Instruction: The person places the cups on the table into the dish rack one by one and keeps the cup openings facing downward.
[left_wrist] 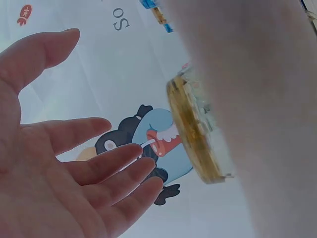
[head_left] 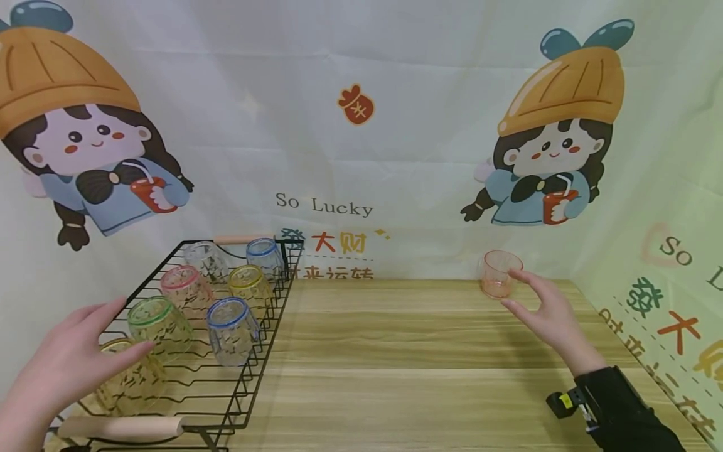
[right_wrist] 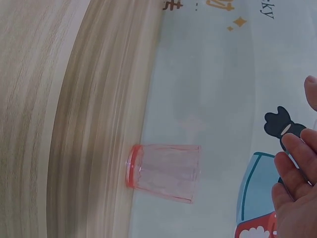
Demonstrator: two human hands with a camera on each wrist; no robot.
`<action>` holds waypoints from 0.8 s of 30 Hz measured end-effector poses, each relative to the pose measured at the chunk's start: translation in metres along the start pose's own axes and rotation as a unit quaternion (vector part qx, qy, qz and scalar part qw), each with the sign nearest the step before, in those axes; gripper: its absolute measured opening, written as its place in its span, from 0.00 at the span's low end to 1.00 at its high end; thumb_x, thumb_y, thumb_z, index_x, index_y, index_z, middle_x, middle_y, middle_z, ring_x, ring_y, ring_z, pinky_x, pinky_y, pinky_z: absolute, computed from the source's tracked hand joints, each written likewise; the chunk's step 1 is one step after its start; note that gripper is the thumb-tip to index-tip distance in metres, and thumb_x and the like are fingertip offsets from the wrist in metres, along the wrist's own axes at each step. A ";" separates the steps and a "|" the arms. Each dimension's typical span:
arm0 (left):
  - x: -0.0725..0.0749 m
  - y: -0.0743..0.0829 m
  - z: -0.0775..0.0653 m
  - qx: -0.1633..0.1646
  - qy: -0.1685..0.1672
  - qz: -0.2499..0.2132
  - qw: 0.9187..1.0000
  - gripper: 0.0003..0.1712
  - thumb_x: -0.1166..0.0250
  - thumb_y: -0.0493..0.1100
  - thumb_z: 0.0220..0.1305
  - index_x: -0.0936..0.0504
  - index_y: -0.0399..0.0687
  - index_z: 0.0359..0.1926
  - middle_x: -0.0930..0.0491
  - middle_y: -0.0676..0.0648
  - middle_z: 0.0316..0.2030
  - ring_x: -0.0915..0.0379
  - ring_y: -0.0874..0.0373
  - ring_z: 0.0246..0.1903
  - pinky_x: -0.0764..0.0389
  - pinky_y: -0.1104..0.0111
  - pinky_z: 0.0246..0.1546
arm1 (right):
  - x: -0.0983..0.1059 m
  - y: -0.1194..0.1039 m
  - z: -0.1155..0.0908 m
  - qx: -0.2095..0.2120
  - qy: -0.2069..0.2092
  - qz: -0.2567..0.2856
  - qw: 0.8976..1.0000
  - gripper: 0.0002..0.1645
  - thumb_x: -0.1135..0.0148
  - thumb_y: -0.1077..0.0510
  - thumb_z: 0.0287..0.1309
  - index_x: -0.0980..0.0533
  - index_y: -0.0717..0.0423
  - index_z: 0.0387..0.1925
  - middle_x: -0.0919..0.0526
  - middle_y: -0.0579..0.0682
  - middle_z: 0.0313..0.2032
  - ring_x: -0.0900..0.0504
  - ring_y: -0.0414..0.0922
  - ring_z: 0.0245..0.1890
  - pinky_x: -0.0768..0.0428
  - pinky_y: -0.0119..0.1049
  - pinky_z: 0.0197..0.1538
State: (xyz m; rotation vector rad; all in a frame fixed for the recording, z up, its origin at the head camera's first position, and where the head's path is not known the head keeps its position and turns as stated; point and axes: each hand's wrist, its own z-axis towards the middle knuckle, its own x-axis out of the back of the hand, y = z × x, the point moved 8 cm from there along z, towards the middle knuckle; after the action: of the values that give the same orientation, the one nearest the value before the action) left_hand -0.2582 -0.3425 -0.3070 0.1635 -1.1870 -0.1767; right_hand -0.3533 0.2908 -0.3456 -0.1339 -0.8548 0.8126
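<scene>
A pink see-through cup (head_left: 499, 276) stands upright near the far edge of the wooden table, and in the right wrist view the cup (right_wrist: 166, 172) appears sideways. Beside it my right hand (head_left: 548, 314) has its thumb and fingers spread; the right wrist view shows a gap between this hand (right_wrist: 297, 173) and the cup. Over the near left part of the wire rack my left hand (head_left: 73, 351) hovers with loosely extended fingers, partly covering a yellow-rimmed glass (head_left: 132, 383). The left wrist view shows this hand (left_wrist: 69, 163) holding nothing, apart from the yellow-rimmed glass (left_wrist: 195, 134).
The black wire rack (head_left: 248, 402) has wooden handles (head_left: 121, 427) and bears several glasses, among them a green-rimmed one (head_left: 160, 326), a blue-rimmed one (head_left: 233, 333) and a pink-rimmed one (head_left: 189, 292). A printed cloth (head_left: 418, 157) hangs behind the table (head_left: 395, 351).
</scene>
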 end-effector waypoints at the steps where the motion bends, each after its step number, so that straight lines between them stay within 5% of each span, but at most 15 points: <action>1: 0.000 0.001 0.000 -0.002 0.003 0.000 1.000 0.53 0.27 0.56 0.56 0.38 0.19 0.65 0.38 0.16 0.55 0.42 0.20 0.53 0.35 0.27 0.47 | 0.000 0.000 0.001 0.002 0.000 -0.002 1.000 0.33 0.29 0.66 0.53 0.29 0.72 0.60 0.24 0.70 0.56 0.28 0.68 0.56 0.32 0.66 0.57; 24: 0.013 0.035 -0.003 -0.039 0.026 -0.029 0.998 0.54 0.25 0.55 0.55 0.40 0.24 0.69 0.38 0.17 0.58 0.43 0.21 0.55 0.38 0.27 0.49 | -0.001 0.014 0.018 -0.023 -0.030 -0.052 0.998 0.37 0.29 0.59 0.57 0.32 0.73 0.63 0.26 0.72 0.58 0.30 0.69 0.58 0.33 0.66 0.60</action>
State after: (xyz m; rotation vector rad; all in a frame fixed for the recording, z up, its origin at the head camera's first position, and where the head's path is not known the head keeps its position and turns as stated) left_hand -0.2489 -0.3114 -0.2889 0.1344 -1.1221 -0.2678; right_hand -0.3749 0.2958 -0.3399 -0.1043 -0.9308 0.7022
